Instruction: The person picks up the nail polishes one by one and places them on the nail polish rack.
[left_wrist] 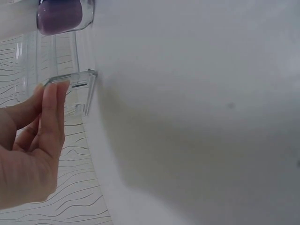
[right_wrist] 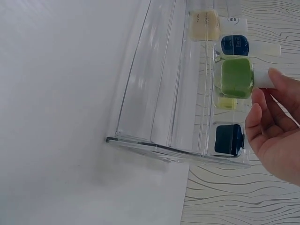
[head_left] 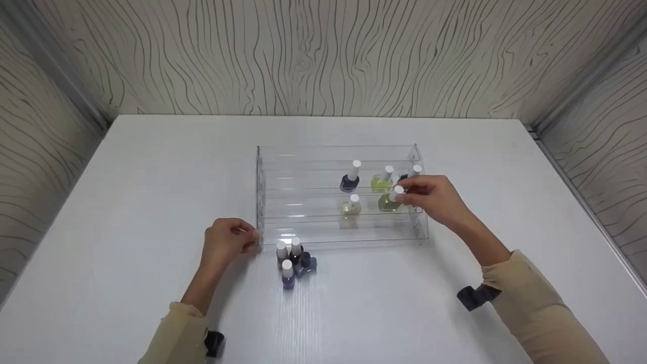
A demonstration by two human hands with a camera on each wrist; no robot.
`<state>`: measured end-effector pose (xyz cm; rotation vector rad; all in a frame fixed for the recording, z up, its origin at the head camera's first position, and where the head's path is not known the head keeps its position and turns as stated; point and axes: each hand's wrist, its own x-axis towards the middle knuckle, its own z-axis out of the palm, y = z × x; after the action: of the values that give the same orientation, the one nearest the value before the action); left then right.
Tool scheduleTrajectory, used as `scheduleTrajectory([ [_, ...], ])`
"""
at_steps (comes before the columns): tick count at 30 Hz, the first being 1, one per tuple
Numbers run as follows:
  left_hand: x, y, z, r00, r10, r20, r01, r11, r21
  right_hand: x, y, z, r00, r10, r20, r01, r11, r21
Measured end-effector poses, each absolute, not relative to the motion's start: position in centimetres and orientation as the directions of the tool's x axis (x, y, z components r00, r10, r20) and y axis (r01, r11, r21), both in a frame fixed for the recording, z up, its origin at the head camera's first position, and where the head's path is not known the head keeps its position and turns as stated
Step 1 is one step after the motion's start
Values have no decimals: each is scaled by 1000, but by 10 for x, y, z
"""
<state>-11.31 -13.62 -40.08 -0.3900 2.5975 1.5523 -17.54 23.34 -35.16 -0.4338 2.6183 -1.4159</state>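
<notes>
A clear tiered rack [head_left: 303,218] stands mid-table. My right hand [head_left: 437,199] pinches the white cap of a green nail polish bottle [head_left: 387,203], holding it upright at a middle tier; the bottle's green body [right_wrist: 236,77] faces the right wrist view. Left of it on that tier is a pale gold bottle [head_left: 350,208]. Behind, on a higher tier, stand a dark blue bottle [head_left: 350,183], a yellow-green bottle [head_left: 381,183] and another dark bottle [right_wrist: 228,139], partly covered by my fingers in the head view. My left hand [head_left: 226,242] grips the rack's front left corner between thumb and fingers.
Before the rack's front left stand a purple bottle [head_left: 288,281] and two dark white-capped bottles, with a tilted blue-grey bottle [head_left: 307,268] with a black cap beside them. The white table [head_left: 384,303] ends at a wood-grain patterned panel [head_left: 303,60].
</notes>
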Motion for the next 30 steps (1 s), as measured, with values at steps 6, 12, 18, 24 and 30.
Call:
scheduleTrajectory([
  [6,-114,-136,-401,-960,-172,-219,-274,446,852,-177,234,-355,-954,-301,1,-166,524,-835],
  [12,-115,-136,-401,-957,-176,-232,-288,443,849,-177,233,-358,-957,-290,-11,-154,540,-828],
  [18,-115,-136,-402,-954,-187,-233,-294,451,843,-177,233,-361,-957,-290,-27,-142,545,-827],
  [24,-115,-136,-403,-959,-185,-216,-279,462,842,-178,233,-366,-951,-307,-24,-153,539,-828],
  [30,-115,-135,-402,-961,-183,-207,-271,473,838,-179,233,-369,-946,-324,-13,-168,523,-836],
])
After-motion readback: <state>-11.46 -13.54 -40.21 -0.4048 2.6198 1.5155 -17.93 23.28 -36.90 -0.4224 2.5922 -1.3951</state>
